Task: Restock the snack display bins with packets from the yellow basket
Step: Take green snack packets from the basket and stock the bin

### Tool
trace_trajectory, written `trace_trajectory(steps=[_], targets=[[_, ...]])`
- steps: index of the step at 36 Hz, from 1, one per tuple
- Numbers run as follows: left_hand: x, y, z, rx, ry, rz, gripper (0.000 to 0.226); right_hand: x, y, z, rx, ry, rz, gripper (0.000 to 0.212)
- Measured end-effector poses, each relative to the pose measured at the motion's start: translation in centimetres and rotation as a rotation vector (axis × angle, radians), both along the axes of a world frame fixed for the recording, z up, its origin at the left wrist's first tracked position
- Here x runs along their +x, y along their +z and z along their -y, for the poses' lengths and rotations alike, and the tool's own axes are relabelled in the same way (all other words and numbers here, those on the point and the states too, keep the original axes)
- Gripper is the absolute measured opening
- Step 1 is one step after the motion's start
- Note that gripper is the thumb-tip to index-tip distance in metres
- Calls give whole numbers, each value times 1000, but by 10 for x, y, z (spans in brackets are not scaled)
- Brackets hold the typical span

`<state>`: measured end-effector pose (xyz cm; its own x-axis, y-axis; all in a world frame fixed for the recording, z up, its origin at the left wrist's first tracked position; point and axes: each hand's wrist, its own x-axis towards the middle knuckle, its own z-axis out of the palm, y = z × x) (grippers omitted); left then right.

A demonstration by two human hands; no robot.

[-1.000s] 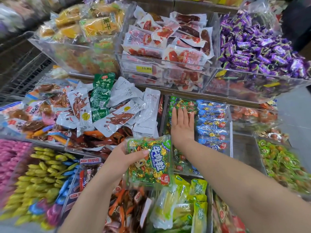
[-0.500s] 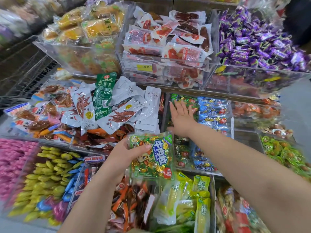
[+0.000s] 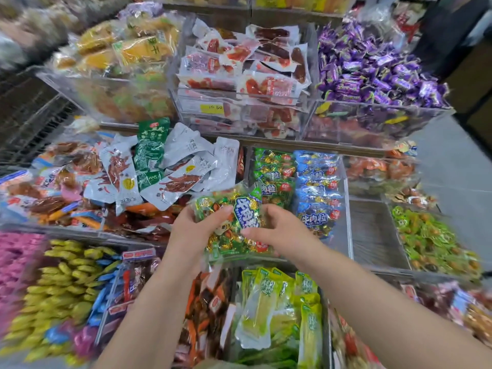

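a: how far along is the restock, would you say?

b: partway through placing one packet, by my reading. the left grip and the right grip both grasp a green packet of wrapped sweets, with thumbs on its face and the other fingers wrapped round its sides.

a: where is it, exactly?

b: in the air, over the front edge of the clear bin on the middle shelf, at that bin's front left corner. it's not set down yet.

a: is that the right bin for it?

b: it looks so. the green row along the bin's left side bears the same label, and a blue row lies just beside it on the right. the green row runs from the back wall toward the front, but the packet hides how near the front edge it comes.

a: so what's done?

b: i'd judge both rows partly stocked. this packet has yet to be laid in at the front of the green row.

a: and what's left?

b: i can't say how many packets. the yellow basket isn't in view. the compartment right of the bin shows its ribbed floor, so it may want filling too.
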<state>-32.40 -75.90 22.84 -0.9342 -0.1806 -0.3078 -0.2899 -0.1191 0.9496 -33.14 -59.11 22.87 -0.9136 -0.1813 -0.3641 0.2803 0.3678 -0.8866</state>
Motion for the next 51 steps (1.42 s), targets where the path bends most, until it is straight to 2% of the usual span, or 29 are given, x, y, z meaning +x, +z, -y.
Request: trace_trajectory(steps=[2,3,5,7,8,10,12,13,15,17,18,20,21,24,27,29,31,35,39,40,43,47,51], targets=[[-1,-2,1,19,-5,25,35,-4,0,-3,-30,-14,-26,35],[-3,-3,3,54,11,46,48,-9,1,-8,-48,-18,-22,32],[-5,-5,11,91,93,78,79,-25,10,-24,-56,-57,-18,33],[-5,-8,19,48,140,67,91,-46,22,-44,-8,-115,-89,38],[-5,-9,22,56,145,57,87,-57,27,-54,65,-138,-146,39],[-4,-10,26,42,153,48,65,-80,35,-71,347,-118,-250,45],[-4,-13,28,53,165,55,42,-99,36,-74,670,47,-283,53],[-3,-13,28,83,158,53,40,-105,32,-70,790,165,-276,56],[-5,-15,29,133,147,22,57,-114,17,-52,950,358,-273,58],[-6,-14,28,135,146,44,69,-117,-3,-33,1073,406,-305,52],[-7,-15,28,124,150,51,63,-117,-11,-24,1144,394,-345,48],[-9,-19,30,102,140,64,27,-119,-24,-13,1270,376,-456,47],[-10,-22,31,124,134,64,21,-120,-30,-10,1306,390,-512,52],[-10,-25,35,161,128,98,16,-117,-47,-7,1376,457,-608,75],[-9,-28,36,178,138,126,17,-113,-63,-12,1386,495,-499,105],[-11,-28,36,160,155,132,18,-114,-69,-18,1436,508,-489,115],[-13,-27,35,191,142,144,15,-120,-71,-24,1481,514,-539,111],[-17,-30,39,160,118,167,32,-141,-62,-31,1524,617,-599,119],[-17,-23,38,147,95,180,72,-159,-58,-37,1518,747,-603,123],[-17,-22,37,150,97,179,75,-160,-58,-38,1509,760,-597,123],[-18,-24,40,160,76,174,66,-160,-59,-40,1495,762,-592,124],[-20,-25,39,176,88,175,94,-155,-64,-44,1435,721,-600,121],[-22,-23,34,221,100,185,57,-152,-66,-44,1495,692,-614,118]])
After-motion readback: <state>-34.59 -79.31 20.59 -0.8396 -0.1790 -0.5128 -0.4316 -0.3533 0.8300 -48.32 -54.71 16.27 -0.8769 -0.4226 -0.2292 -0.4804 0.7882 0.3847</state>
